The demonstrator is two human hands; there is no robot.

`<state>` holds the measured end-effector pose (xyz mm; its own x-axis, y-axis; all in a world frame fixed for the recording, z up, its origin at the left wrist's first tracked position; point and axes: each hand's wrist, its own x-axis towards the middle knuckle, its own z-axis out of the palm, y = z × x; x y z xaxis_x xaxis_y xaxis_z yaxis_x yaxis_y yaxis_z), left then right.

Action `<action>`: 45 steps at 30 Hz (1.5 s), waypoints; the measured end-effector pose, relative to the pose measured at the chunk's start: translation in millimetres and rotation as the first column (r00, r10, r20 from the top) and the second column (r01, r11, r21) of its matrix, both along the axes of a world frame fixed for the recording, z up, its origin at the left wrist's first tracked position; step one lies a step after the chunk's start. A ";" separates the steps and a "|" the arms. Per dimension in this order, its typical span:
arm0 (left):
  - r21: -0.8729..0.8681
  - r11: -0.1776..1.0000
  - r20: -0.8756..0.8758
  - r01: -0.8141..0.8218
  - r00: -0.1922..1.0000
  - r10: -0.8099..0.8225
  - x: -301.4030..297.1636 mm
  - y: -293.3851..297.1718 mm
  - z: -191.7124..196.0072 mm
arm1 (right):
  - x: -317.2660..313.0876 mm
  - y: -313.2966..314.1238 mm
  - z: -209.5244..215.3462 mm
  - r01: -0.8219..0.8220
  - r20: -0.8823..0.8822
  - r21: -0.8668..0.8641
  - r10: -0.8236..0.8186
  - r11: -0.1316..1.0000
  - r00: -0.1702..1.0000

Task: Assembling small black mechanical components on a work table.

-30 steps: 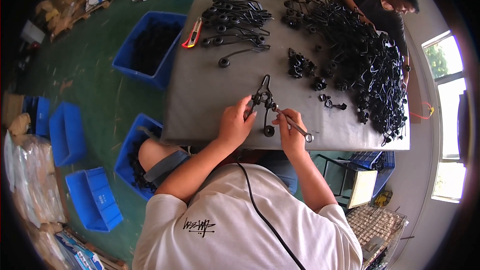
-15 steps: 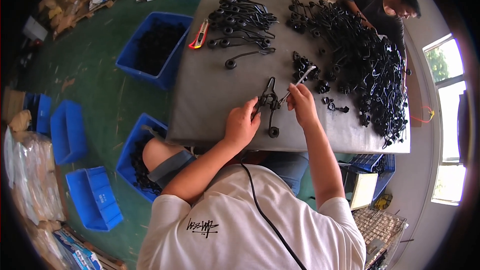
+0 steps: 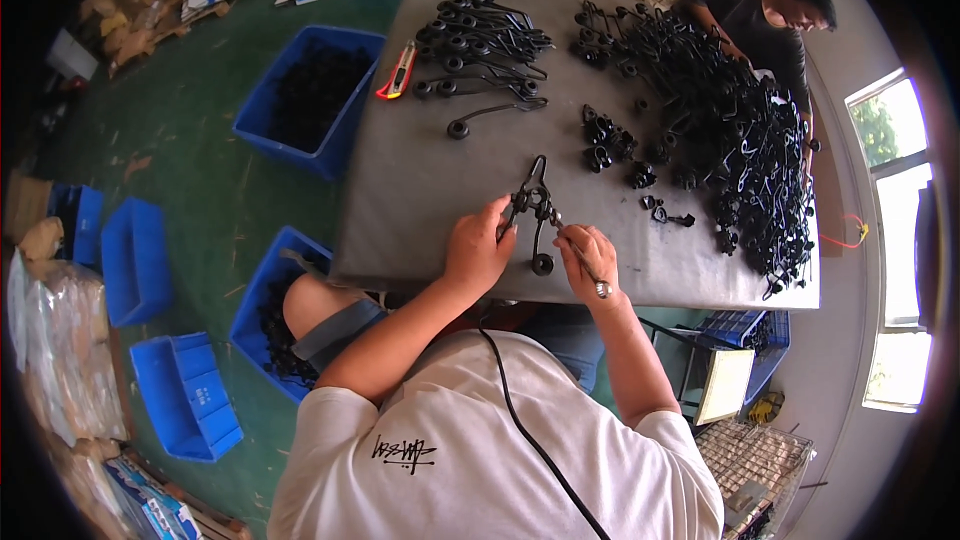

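Note:
Close to the table's near edge, my left hand [image 3: 478, 248] is closed on a black bent-rod part [image 3: 540, 180]. The part has a narrow loop at its far end, a fitting in the middle and a round eye at its near end. My right hand [image 3: 588, 265] grips a silver metal wrench [image 3: 602, 289], its outer end pointing back toward me. The wrench's other end is at the right side of the middle fitting; whether it touches is too small to tell. Fingers of my left hand hide part of the fitting.
Finished-looking bent rods [image 3: 480, 35] lie in rows at the far left beside a red utility knife [image 3: 399, 70]. A tangled heap of black rods [image 3: 740, 150] covers the right, with small black fittings [image 3: 610, 135] before it. A co-worker [image 3: 745, 15] leans over. Blue bins [image 3: 300, 90] stand left.
My right hand has moved down and slightly left, and the wrench has swung from pointing away to pointing toward me. My left hand and the black part have barely moved.

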<state>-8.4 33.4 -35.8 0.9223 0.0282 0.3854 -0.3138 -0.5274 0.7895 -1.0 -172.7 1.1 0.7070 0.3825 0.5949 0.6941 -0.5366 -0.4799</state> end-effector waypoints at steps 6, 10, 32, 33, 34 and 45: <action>-0.034 0.999 0.013 0.023 1.000 -0.023 -0.6 0.7 -1.1 | 3.9 4.3 -0.1 0.008 -0.007 -0.048 -0.008 0.999 1.000; -0.050 0.998 -0.056 0.050 0.997 -0.052 0.8 1.4 1.1 | 11.8 15.5 13.9 0.216 -0.437 0.164 -0.125 0.963 0.891; 0.511 0.324 -0.054 -0.796 0.346 0.937 -304.5 382.2 -74.1 | 134.9 84.1 12.3 0.193 -0.098 -0.238 -0.222 0.952 0.970; 0.757 0.203 0.026 -0.621 0.339 0.940 -330.6 408.4 -93.8 | 154.5 106.7 -5.1 0.171 -0.078 -0.254 -0.196 0.952 0.977; 0.746 0.250 0.013 -0.617 0.390 0.921 -298.2 396.2 -98.5 | 173.4 98.9 -26.2 0.197 -0.048 -0.315 -0.223 0.929 0.974; 0.284 0.865 0.142 -0.414 0.910 0.389 -72.8 169.7 55.2 | 64.2 69.1 -10.3 0.089 -0.140 -0.108 -0.104 0.990 0.985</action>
<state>-81.2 203.1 19.4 0.8229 0.2608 0.5048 -0.0772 -0.8289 0.5541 63.2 -103.7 -9.3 0.8195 0.3607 0.4453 0.5636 -0.6484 -0.5119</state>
